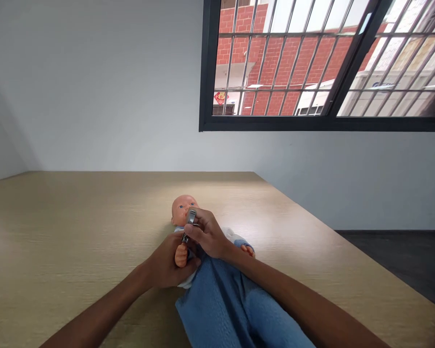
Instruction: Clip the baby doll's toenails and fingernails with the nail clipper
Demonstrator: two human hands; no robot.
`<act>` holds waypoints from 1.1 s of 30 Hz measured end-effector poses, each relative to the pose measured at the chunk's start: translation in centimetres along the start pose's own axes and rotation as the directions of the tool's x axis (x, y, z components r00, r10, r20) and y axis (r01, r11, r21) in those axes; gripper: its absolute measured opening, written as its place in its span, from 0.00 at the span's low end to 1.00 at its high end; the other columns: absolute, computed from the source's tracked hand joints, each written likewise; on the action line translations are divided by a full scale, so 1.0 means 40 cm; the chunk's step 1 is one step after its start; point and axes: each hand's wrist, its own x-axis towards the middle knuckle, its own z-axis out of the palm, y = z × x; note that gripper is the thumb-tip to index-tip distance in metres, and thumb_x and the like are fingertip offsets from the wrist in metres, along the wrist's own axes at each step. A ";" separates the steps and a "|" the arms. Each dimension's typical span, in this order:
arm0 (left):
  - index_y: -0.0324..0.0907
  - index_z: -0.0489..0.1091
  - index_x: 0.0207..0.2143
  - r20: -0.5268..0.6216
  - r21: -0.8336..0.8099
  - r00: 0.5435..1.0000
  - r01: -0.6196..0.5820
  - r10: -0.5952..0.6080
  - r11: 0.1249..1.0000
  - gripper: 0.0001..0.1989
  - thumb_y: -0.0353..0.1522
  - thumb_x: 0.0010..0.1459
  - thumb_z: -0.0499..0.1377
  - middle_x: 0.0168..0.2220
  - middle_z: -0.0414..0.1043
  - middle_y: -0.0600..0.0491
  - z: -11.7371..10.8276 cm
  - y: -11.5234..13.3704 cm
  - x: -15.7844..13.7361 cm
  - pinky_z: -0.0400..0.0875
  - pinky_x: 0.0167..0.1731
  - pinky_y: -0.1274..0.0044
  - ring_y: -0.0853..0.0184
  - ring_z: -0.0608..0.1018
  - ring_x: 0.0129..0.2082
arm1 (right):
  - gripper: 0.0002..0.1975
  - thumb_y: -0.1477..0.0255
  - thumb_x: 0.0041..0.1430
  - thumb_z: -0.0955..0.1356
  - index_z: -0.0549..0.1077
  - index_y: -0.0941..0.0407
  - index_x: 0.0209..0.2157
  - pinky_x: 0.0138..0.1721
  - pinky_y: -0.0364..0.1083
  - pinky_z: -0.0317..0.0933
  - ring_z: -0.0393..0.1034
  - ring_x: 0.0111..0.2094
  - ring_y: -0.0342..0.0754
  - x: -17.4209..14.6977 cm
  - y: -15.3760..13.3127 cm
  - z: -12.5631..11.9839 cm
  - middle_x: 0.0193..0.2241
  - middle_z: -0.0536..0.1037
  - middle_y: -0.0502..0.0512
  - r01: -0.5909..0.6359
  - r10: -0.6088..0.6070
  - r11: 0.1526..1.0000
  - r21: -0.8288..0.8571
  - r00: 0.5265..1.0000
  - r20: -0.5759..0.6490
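Observation:
A baby doll (180,205) lies on its back on the table, its head toward the far wall. My left hand (166,263) is closed around the doll's arm, and the doll's small hand (181,256) shows between my thumb and fingers. In my right hand (210,237) are metal nail clippers (192,217), pinched between thumb and fingers. Their lower end is close above the doll's hand; whether they touch it I cannot tell. The doll's other hand (248,250) pokes out past my right wrist. Blue cloth (221,304) covers the doll's lower body.
The light wooden table (76,232) reaches back to a pale wall (112,87). Its right edge slants toward me, with dark floor (384,256) beyond. A barred window (275,126) with a dark frame is at the upper right.

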 end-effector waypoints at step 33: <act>0.38 0.67 0.30 -0.048 -0.004 0.998 -0.029 0.029 1.000 0.05 0.29 0.50 0.60 0.31 0.71 0.52 -0.004 0.007 0.013 0.65 0.34 0.78 0.70 0.72 0.31 | 0.16 0.68 0.60 0.70 0.59 0.55 0.26 0.20 0.41 0.45 0.50 0.17 0.38 0.008 -0.087 0.004 0.19 0.59 0.43 -0.282 0.279 0.903 0.323 0.959 0.056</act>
